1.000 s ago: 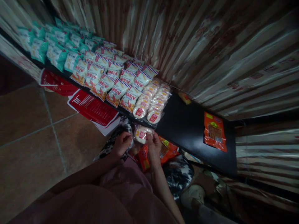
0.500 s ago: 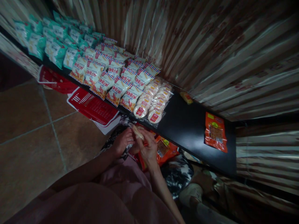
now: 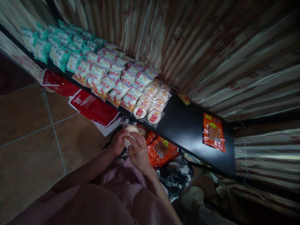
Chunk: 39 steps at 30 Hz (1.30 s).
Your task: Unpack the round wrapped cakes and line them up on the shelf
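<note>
Over my lap I hold a round white rice cracker pack (image 3: 131,128) in clear wrapping. My left hand (image 3: 119,143) is closed on its near left side. My right hand (image 3: 138,152) grips it from the right, fingers bent over its lower part and hiding some of it. Just right of my hands, orange-red snack packets (image 3: 161,150) lie on my lap. Beyond my hands, two rows of the same rice crackers (image 3: 154,116) stand on the black shelf (image 3: 180,125).
Left of the rice crackers are rows of white-and-orange snack bags (image 3: 114,92), then teal bags (image 3: 58,56). An orange packet (image 3: 213,132) and a small yellow packet (image 3: 184,99) lie on the shelf's right part. Red baskets (image 3: 93,107) sit below its front edge; a pleated curtain (image 3: 199,47) hangs behind.
The rice cracker pack was in my right hand, its label facing up. It has been turned over and moved left and closer to me. My left hand now grips it too.
</note>
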### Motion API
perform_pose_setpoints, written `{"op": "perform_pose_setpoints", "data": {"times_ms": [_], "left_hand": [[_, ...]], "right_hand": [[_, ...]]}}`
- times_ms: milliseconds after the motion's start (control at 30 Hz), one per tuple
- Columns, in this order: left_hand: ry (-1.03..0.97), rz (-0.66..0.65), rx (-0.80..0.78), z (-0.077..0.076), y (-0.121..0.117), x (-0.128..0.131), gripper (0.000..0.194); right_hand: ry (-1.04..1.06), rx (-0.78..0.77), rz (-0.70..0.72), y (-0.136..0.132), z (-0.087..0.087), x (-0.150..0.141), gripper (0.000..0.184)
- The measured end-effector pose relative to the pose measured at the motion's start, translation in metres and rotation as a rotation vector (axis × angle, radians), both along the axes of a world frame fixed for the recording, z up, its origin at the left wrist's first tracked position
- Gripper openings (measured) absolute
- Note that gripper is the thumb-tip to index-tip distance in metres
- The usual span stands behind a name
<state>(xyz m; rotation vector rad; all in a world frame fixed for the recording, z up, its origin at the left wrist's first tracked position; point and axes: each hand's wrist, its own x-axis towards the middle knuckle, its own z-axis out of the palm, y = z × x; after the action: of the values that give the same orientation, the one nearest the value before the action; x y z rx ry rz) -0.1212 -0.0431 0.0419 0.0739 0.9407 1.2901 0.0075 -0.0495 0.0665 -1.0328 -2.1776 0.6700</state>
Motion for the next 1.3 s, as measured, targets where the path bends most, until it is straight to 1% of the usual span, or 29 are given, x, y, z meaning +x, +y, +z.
{"op": "perform_pose_setpoints", "data": {"times_ms": [67, 133, 200, 267, 333, 367, 467, 567, 633, 700, 833, 933, 1067, 1200, 1300], "left_hand": [[-0.009, 0.028, -0.023, 0.000, 0.001, -0.002, 0.024], [-0.001, 0.038, -0.033, 0.002, 0.001, -0.002, 0.027], [0.028, 0.029, -0.019, 0.005, 0.001, 0.000, 0.032], [0.067, 0.022, -0.001, 0.008, -0.001, 0.002, 0.036], [0.116, 0.018, 0.011, 0.011, -0.003, 0.004, 0.037], [0.139, 0.011, 0.015, 0.012, -0.004, 0.005, 0.037], [0.196, -0.012, 0.028, 0.018, -0.008, 0.006, 0.036], [0.242, -0.032, 0.031, 0.024, -0.012, 0.007, 0.032], [0.261, -0.051, 0.026, 0.026, -0.014, 0.008, 0.030], [0.264, -0.069, 0.026, 0.025, -0.017, 0.009, 0.031], [0.294, -0.100, 0.003, 0.017, -0.020, 0.013, 0.034], [0.324, -0.159, -0.033, 0.016, -0.023, 0.017, 0.035], [0.304, -0.214, -0.066, 0.021, -0.024, 0.021, 0.033], [0.309, -0.193, -0.058, 0.022, -0.024, 0.024, 0.032], [0.325, -0.172, -0.032, 0.022, -0.025, 0.027, 0.035]], "right_hand": [[0.060, -0.036, 0.034, -0.004, 0.000, 0.001, 0.049], [0.142, -0.073, -0.009, -0.005, -0.001, 0.002, 0.045], [0.227, -0.115, -0.134, -0.004, -0.004, 0.004, 0.036], [0.299, -0.202, -0.293, -0.002, -0.008, 0.006, 0.027], [0.375, -0.358, -0.408, 0.001, -0.011, 0.008, 0.025], [0.423, -0.450, -0.433, 0.002, -0.011, 0.009, 0.029], [0.572, -0.693, -0.405, 0.002, -0.012, 0.010, 0.045], [0.657, -0.816, -0.394, -0.002, -0.011, 0.008, 0.045], [0.681, -0.838, -0.420, -0.004, -0.011, 0.007, 0.040], [0.704, -0.838, -0.451, -0.005, -0.013, 0.007, 0.037], [0.785, -0.813, -0.498, -0.004, -0.019, 0.011, 0.039], [0.812, -0.779, -0.510, -0.001, -0.021, 0.016, 0.041], [0.789, -0.714, -0.516, 0.002, -0.024, 0.021, 0.039], [0.753, -0.675, -0.539, 0.002, -0.028, 0.022, 0.040], [0.683, -0.610, -0.559, 0.002, -0.029, 0.023, 0.037]]}}
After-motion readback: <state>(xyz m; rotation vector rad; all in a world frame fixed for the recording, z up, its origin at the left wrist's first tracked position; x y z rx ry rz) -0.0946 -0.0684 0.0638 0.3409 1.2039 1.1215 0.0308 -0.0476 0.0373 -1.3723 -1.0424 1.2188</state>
